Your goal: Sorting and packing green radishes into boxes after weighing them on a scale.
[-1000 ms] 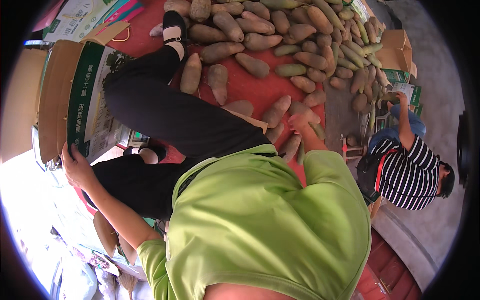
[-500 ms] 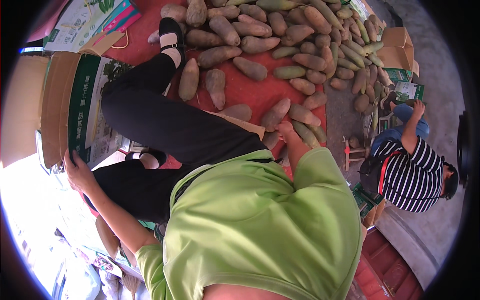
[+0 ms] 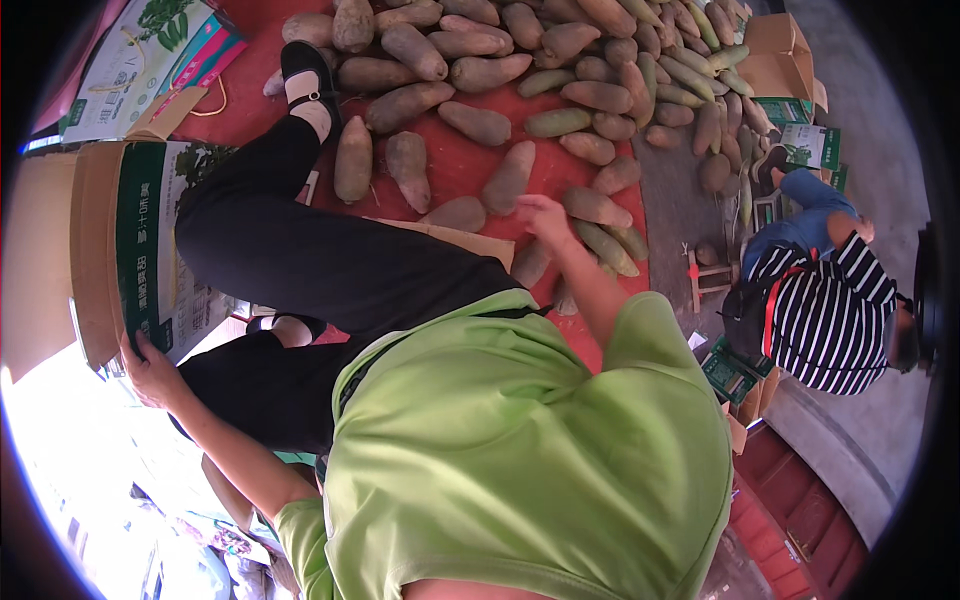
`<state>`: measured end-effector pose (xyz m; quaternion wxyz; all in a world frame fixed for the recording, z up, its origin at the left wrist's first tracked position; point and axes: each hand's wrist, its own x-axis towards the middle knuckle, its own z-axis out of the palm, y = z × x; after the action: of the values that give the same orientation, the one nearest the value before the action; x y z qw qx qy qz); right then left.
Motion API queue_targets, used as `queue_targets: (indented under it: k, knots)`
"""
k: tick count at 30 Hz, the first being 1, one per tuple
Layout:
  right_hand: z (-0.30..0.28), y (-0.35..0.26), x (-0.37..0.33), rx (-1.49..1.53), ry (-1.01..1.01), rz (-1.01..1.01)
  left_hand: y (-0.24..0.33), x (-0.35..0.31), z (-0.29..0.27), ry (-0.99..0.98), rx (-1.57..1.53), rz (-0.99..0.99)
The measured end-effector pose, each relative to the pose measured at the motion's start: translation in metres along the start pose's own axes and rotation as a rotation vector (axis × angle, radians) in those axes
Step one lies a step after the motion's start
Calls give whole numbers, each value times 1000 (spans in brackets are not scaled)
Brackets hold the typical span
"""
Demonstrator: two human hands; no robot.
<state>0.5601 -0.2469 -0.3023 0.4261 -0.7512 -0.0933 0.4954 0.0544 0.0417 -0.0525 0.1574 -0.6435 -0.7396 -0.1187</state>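
Note:
My left hand (image 3: 153, 375) grips the lower edge of a green, white and brown carton (image 3: 185, 300) with its flaps folded out. My right hand (image 3: 545, 220) is over the red ground cover, its fingers blurred beside the lower end of a mud-brown radish (image 3: 510, 178). I cannot tell whether it touches that radish. Close by lie a brown radish (image 3: 597, 207) and a green radish (image 3: 606, 248). Another radish (image 3: 457, 214) sits behind a cardboard flap (image 3: 440, 236), next to my leg.
A large heap of radishes (image 3: 600, 70) spreads over the red ground cover (image 3: 450, 165). A person in a striped shirt (image 3: 830, 315) sits at the right by a small wooden stool (image 3: 708, 278). An open brown box (image 3: 780, 60) stands far right; a printed carton (image 3: 130, 60) lies far left.
One radish near my right hand has moved farther from me. My right hand has shifted left and away from me. The other person's arm has moved; my left hand keeps its place on the carton.

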Motion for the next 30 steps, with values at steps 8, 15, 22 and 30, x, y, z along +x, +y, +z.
queue_targets:
  k: [8,15,22,30]
  knots:
    - [-171,84,5,-569,841,49,-4,2,7,6,22,17]
    - [-199,77,6,-203,777,268,-14,2,7,26,-5,28]
    - [-180,56,13,-20,722,395,-7,1,3,-13,-14,5]
    - [-178,78,23,137,675,448,-6,0,5,-23,-46,-15]
